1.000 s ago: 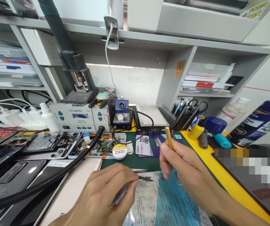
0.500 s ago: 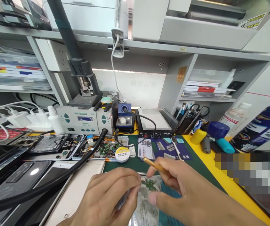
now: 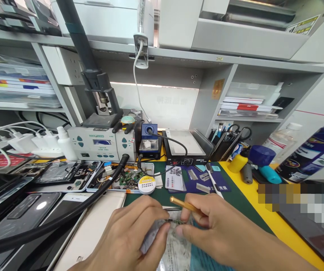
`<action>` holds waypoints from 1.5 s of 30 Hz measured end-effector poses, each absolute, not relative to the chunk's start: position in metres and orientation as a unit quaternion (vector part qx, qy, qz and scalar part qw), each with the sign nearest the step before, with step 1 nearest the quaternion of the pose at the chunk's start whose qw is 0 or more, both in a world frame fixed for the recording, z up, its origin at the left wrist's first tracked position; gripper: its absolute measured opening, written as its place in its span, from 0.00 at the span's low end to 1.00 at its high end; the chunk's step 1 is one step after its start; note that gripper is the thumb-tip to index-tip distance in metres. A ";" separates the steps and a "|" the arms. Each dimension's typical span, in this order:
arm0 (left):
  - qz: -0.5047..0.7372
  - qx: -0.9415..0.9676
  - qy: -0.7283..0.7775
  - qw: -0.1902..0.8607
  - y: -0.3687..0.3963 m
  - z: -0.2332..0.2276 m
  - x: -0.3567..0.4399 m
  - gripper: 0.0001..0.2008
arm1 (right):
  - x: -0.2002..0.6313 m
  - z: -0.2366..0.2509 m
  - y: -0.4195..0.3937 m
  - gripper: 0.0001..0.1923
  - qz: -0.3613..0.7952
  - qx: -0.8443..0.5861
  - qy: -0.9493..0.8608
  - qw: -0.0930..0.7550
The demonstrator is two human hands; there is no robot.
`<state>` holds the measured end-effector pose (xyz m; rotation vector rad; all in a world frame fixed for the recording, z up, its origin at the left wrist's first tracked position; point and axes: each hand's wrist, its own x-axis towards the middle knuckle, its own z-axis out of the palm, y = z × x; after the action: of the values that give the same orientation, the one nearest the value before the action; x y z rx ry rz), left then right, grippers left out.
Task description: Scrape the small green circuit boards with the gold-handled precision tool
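Low in the middle of the frame the two hands meet over a small green board [image 3: 175, 221], which hangs just above a printed sheet [image 3: 176, 252] on the desk [image 3: 235, 203]. The left hand [image 3: 128, 241] is curled around tweezers [image 3: 170, 207], its fingertips pinching the board's left end. The right hand [image 3: 221, 229] presses thumb and forefinger on the board's right end and carries a brass tool [image 3: 183, 204] tucked between its fingers, tip pointing up and left. Both hands are closed on the board, touching each other at the fingertips.

As a judgement, the work wants a light, steady pinch on the board's edges only, wrists resting on the desk, and the brass tool kept clear of the parts. A black hose [image 3: 66, 218] crosses the lower left, near a solder tin [image 3: 146, 184] and a parts tray [image 3: 116, 177] at centre left
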<state>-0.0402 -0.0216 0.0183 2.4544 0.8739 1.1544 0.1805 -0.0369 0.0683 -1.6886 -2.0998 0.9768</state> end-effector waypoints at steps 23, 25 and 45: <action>0.375 0.877 0.275 0.121 -0.017 0.019 -0.037 0.08 | 0.172 0.051 -0.041 0.21 0.307 -0.486 -0.650 0.496; 0.378 0.876 0.276 0.115 -0.016 0.018 -0.036 0.08 | 0.172 0.051 -0.042 0.16 0.276 -0.483 -0.659 0.506; 0.374 0.879 0.276 0.103 -0.018 0.022 -0.037 0.08 | 0.163 0.051 -0.047 0.09 0.143 -0.418 -0.752 0.490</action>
<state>-0.0374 -0.0181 0.0223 2.5956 0.8140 1.1041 0.1631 -0.0474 0.0515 -1.0142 -1.8258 0.3483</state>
